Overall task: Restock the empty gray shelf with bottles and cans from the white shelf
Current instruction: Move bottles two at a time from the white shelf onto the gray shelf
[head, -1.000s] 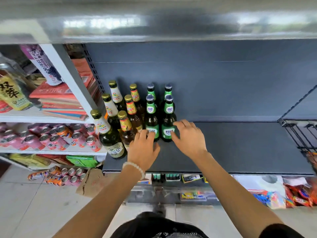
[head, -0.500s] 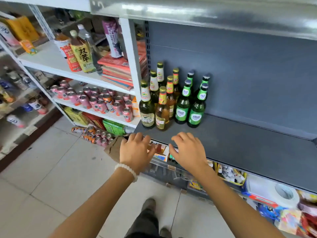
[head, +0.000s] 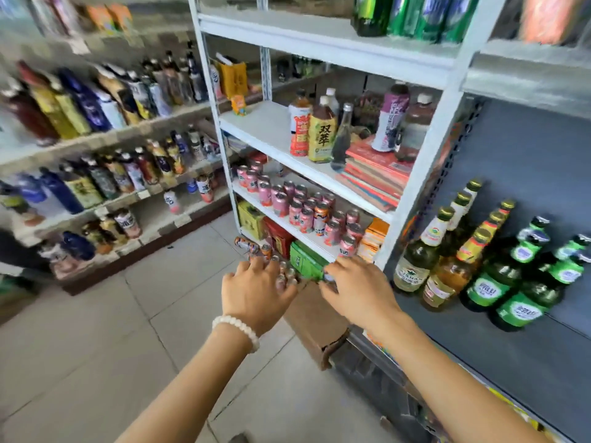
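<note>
In the head view, both hands are hovering in front of the white shelf. The left hand and right hand are spreading each grip loosely, holding nothing. Pink cans are standing on a lower white tier; beer bottles are standing on the gray shelf at right.

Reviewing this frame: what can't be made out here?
- Left-hand aisle bottles, head view: motion blur smears the labels.
- Floor cans, head view: partly behind the left hand and right hand.
- Top-shelf green bottles, head view: cut off by the upper edge.
</note>
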